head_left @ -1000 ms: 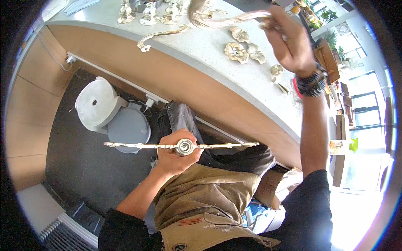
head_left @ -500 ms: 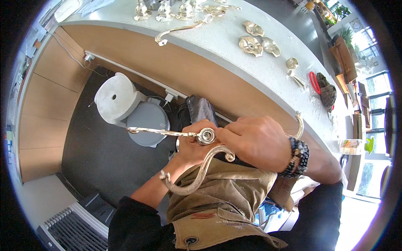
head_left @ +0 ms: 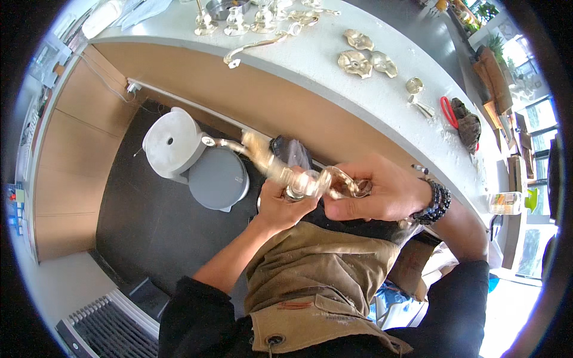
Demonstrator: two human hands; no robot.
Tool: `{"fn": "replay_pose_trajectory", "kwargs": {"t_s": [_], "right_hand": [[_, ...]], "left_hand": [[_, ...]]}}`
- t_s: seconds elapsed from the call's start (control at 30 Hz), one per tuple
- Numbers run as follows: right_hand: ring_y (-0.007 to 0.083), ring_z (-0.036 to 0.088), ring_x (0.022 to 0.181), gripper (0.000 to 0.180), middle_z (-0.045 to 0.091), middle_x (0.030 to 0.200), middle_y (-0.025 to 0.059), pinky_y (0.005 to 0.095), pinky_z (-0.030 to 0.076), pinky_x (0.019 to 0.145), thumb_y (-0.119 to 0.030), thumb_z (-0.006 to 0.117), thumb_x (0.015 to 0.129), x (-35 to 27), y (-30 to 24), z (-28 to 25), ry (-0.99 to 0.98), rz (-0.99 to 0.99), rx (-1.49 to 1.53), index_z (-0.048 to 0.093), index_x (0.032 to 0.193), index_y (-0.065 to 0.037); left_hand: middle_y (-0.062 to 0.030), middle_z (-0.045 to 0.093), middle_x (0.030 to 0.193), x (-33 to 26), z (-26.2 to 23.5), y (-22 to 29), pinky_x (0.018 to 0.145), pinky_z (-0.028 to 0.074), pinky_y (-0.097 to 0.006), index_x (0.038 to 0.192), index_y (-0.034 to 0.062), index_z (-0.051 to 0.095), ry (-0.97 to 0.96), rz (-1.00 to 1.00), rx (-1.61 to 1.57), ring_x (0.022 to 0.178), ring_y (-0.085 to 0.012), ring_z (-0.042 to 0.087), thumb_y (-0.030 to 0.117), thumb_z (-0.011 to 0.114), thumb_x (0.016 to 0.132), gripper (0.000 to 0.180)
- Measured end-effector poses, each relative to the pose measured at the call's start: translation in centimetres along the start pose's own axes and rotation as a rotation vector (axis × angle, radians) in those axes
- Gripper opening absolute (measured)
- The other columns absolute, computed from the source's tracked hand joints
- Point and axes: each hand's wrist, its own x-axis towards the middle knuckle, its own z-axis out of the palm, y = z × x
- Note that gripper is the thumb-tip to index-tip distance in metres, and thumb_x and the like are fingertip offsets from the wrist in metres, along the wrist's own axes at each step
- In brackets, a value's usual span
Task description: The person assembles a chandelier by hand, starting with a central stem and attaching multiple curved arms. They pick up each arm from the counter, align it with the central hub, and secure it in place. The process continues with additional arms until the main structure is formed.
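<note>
Between my two hands is a silvery metal candelabra branch piece (head_left: 303,182) with curved arms, partly smeared by motion. My left hand (head_left: 283,209) is closed around its round central socket. One slim arm (head_left: 225,143) of the piece reaches away to the upper left. My right hand (head_left: 379,190) wraps its fingers round a curled arm on the right side. A bead bracelet (head_left: 434,201) circles that wrist. Both hands are over my lap, in front of the brown apron (head_left: 322,262). The palms hide the underside of the piece.
On the pale curved counter (head_left: 310,56) ahead stand several silvery candle holders (head_left: 263,21), beside a loose curved arm (head_left: 262,45). Petal-shaped dishes (head_left: 355,62), a small metal cup (head_left: 414,85) and a dark cloth bundle (head_left: 465,125) lie farther right. A grey-lidded bin (head_left: 218,179) is on the floor.
The piece has turned in my hands: its arms point differently, and the curved arm that hung toward my apron has swung away. My right hand has moved its grip onto a curled arm.
</note>
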Motion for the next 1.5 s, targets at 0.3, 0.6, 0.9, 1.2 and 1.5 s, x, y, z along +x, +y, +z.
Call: {"fn": "replay_pose_trajectory", "kwargs": {"t_s": [0.3,0.6,0.9,1.2,1.5], "right_hand": [[0.0231,0.057,0.067,0.024,0.062,0.080,0.0121,0.0344,0.046,0.059,-0.011,0.077,0.083,1.8,4.8,3.2,0.369,-0.427,-0.181,0.071,0.106,-0.002],[0.0327,0.065,0.075,0.036,0.064,0.088,0.0145,0.0407,0.052,0.062,0.003,0.075,0.074,1.6,4.6,2.7,0.325,-0.497,-0.348,0.069,0.109,-0.002],[0.0295,0.069,0.072,0.032,0.068,0.091,0.0155,0.0351,0.053,0.060,-0.004,0.079,0.077,1.6,4.7,2.7,0.355,-0.474,-0.488,0.071,0.107,0.000],[0.0291,0.069,0.076,0.036,0.066,0.092,0.0134,0.0359,0.054,0.061,-0.004,0.078,0.075,0.9,3.9,3.0,0.339,-0.345,-0.664,0.070,0.110,-0.002],[0.0268,0.068,0.076,0.027,0.068,0.091,0.0130,0.0352,0.054,0.065,-0.006,0.076,0.079,1.1,3.8,1.9,0.383,-0.404,-0.485,0.070,0.105,-0.002]], "left_hand": [[-0.0031,0.069,0.085,0.2,0.2,1.4,0.070,0.051,-0.027,0.099,0.0039,0.067,0.058,-0.144,0.100,0.078,-0.0098,0.064,0.012,0.084,0.075,0.030],[-0.0003,0.069,0.090,0.5,-0.1,1.6,0.070,0.051,-0.022,0.100,0.0030,0.066,-0.021,-0.138,-0.006,0.081,-0.0055,0.062,0.005,0.087,0.071,0.036],[-0.0057,0.070,0.097,0.7,-0.7,1.8,0.075,0.054,-0.025,0.106,-0.0016,0.065,-0.076,-0.211,-0.153,0.087,-0.0095,0.065,0.007,0.089,0.070,0.044],[-0.0108,0.067,0.110,0.5,-1.5,0.8,0.082,0.051,-0.027,0.122,-0.0008,0.065,-0.086,-0.203,-0.528,0.098,-0.0134,0.062,0.012,0.092,0.067,0.062],[-0.0119,0.069,0.107,1.0,-1.9,1.9,0.085,0.051,-0.029,0.116,0.0011,0.068,-0.142,-0.156,-0.310,0.096,-0.0157,0.064,0.003,0.084,0.075,0.044]]}}
